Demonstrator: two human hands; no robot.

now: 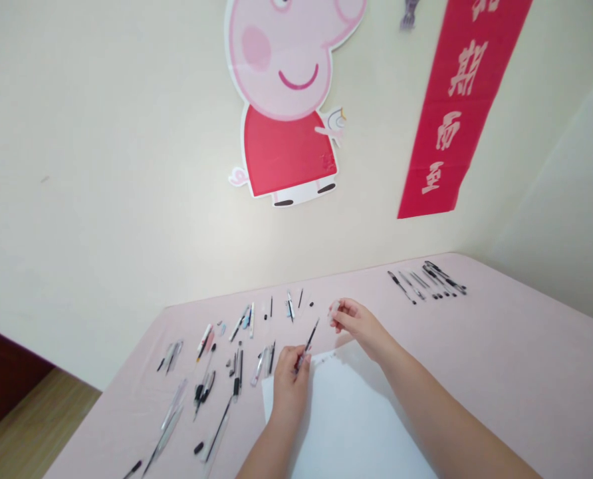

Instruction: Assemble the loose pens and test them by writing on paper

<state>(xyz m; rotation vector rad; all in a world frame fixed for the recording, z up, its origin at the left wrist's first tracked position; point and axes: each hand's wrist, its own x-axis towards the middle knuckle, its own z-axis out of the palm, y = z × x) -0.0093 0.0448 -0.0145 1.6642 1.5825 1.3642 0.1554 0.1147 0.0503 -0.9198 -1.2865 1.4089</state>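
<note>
My left hand (pixel 292 378) is closed around a slim pen (pixel 312 334), its dark pointed end sticking up and to the right; my fingers cover its lower part. A little farther right, my right hand (pixel 355 319) pinches a small clear piece (pixel 333 311) that looks like a pen cap. The two hands are apart, above the far edge of a white sheet of paper (pixel 356 419). Small dark marks (pixel 325 358) show along the paper's top edge. Left of my left hand lie a clear pen barrel and dark refill (pixel 264 364).
Several loose pen parts, barrels, refills and caps (pixel 204 389), spread over the left of the pink tabletop (pixel 516 372). A row of several pens (pixel 429 281) lies at the back right. Behind the table, the wall carries a cartoon pig cutout (pixel 289 150) and a red banner (pixel 456 120).
</note>
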